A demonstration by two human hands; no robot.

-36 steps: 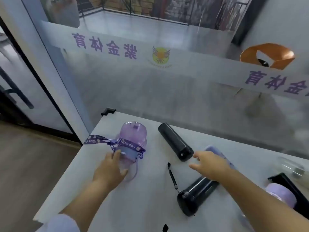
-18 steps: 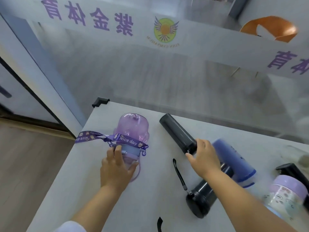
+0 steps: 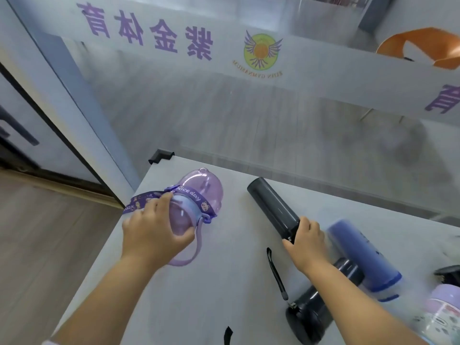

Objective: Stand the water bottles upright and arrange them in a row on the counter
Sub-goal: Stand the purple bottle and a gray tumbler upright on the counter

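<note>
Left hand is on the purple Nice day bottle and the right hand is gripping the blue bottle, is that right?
Not quite. In the head view the right hand grips the near end of the slim black bottle, not the blue bottle, which lies beside it. The left hand is on the purple bottle, as you said.

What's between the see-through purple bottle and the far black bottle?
Just bare grey counter, in the head view, between the clear purple plastic bottle and the slim black bottle.
</note>
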